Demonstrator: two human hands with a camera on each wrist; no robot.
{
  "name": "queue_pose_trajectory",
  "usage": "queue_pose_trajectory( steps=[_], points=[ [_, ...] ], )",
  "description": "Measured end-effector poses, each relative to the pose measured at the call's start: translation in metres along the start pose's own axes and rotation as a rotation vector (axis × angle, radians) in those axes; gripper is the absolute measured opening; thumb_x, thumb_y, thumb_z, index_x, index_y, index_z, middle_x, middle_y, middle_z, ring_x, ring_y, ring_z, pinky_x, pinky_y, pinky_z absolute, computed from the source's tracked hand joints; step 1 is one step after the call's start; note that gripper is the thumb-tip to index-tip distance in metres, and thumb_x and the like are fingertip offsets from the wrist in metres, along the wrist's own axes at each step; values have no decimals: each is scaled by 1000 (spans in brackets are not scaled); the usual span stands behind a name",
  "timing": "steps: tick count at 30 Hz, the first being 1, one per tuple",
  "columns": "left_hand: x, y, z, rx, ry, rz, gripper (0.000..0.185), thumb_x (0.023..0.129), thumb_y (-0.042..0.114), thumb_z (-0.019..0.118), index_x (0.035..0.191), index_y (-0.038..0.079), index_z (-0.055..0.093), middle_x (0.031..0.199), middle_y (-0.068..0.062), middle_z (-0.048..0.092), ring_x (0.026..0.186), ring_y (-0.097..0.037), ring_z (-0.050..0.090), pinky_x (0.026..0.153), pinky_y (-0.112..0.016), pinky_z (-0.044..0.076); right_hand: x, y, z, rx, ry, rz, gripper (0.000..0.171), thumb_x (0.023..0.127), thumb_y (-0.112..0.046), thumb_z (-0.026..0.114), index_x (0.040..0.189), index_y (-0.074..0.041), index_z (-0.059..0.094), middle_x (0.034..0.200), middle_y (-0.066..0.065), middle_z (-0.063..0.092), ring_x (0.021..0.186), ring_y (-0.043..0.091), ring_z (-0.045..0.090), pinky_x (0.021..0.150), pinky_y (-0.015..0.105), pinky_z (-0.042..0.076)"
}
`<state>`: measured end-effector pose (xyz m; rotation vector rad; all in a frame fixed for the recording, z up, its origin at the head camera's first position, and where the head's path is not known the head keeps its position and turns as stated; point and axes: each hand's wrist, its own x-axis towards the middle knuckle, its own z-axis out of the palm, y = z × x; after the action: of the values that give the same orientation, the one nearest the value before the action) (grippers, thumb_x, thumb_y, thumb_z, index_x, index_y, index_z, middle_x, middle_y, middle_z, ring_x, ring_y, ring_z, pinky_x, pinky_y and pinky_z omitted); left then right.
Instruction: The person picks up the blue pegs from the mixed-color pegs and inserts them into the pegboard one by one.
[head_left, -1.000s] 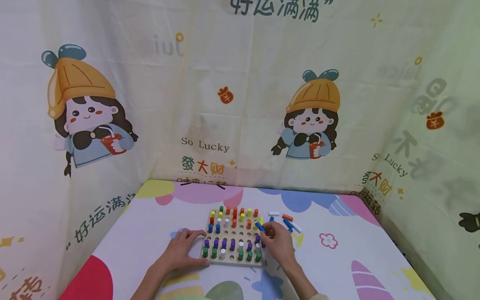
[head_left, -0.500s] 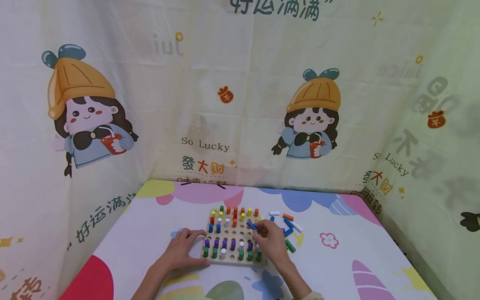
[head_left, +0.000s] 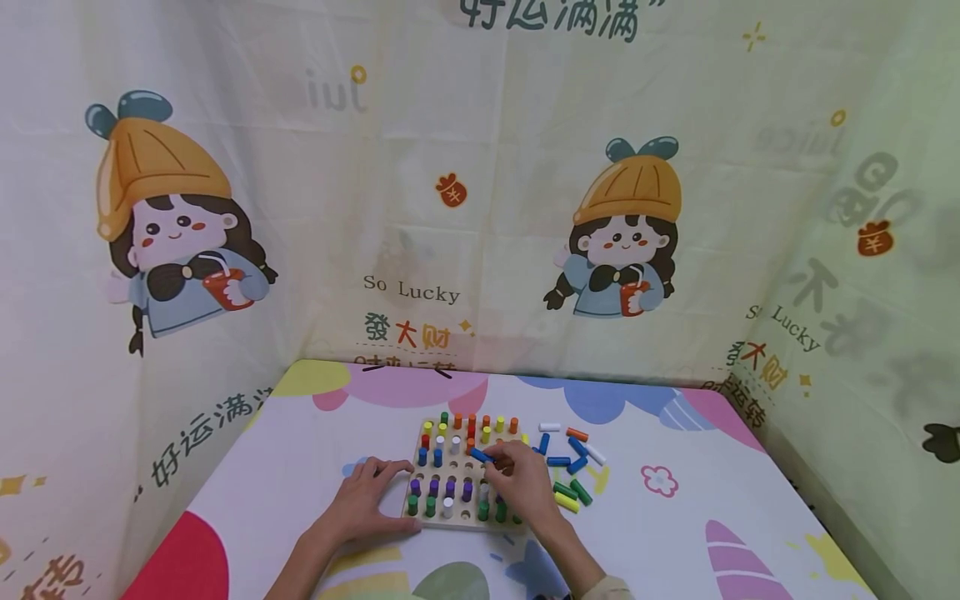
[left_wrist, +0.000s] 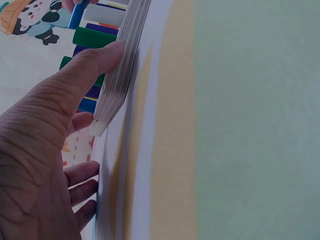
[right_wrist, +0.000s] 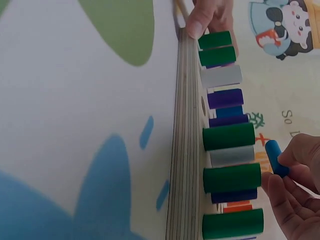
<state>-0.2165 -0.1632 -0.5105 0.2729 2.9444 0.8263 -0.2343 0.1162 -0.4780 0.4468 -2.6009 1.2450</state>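
Observation:
A wooden peg board (head_left: pixel 459 523) lies on the table with several coloured pegs standing in its holes. My right hand (head_left: pixel 517 487) hovers over the board's right half and pinches a blue peg (head_left: pixel 482 456) between thumb and fingers; the right wrist view shows the blue peg (right_wrist: pixel 276 157) held above the green, white and purple pegs. My left hand (head_left: pixel 371 498) rests flat on the table at the board's left edge, thumb (left_wrist: pixel 95 62) pressed against the near corner of the board (left_wrist: pixel 122 70).
Loose pegs (head_left: pixel 570 454) in blue, white, orange, green and yellow lie on the table just right of the board. Printed cloth walls (head_left: pixel 480 192) close in the table on the left, back and right.
My right hand has carried the blue peg leftwards, from the board's right edge to over its middle. Its move uncovered green and yellow loose pegs. The left hand has stayed put.

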Motion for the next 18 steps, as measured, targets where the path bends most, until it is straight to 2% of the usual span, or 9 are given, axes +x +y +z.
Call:
queue_pose_trajectory(
  steps=[9,18],
  points=[
    [0,-1,1,3,6,9,87,65,69,86,138,31,57,122,-5,50,115,-30,46,103,-61,40,5,-7,11,0,-67,25,14,91,-6,73,105,-8,73,95,1,68,82,12,63,76,26,59],
    [1,-4,2,4,0,11,87,65,70,85,138,32,57,121,-4,49,112,-29,46,101,-60,42,11,-5,22,-37,-82,29,11,91,-8,74,102,-10,74,93,-2,67,80,10,59,73,22,55]
  ],
)
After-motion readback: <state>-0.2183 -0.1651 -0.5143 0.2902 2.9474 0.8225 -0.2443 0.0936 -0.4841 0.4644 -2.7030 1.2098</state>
